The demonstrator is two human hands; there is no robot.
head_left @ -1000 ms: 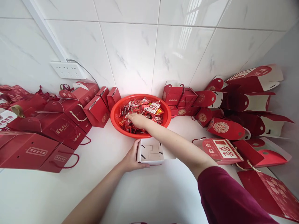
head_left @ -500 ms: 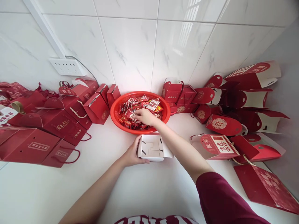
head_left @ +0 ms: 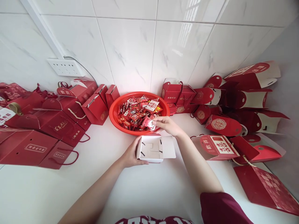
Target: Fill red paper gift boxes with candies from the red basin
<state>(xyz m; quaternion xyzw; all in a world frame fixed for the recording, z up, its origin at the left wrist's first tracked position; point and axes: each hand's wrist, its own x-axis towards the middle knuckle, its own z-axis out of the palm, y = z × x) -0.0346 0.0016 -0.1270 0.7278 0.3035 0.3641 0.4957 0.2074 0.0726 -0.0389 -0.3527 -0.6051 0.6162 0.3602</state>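
Under my left hand (head_left: 131,154) sits a small white box (head_left: 151,150), open at the top; my grip there wraps its left side, thumb along the near edge, and steadies it on the white table (head_left: 149,193). Just beyond the box, my right hand (head_left: 167,124) hangs over its far edge, the grip pinched shut on a few red wrapped candies (head_left: 149,122). Touching those candies from behind is the heap in the red basket (head_left: 116,109), whose near rim lies just past the box. Left of my left grip, well apart, stand closed red gift boxes (head_left: 94,107) with cord handles. Right of my right grip lie red cartons (head_left: 216,146), tipped over and open, some piled against the tiled wall (head_left: 130,53).
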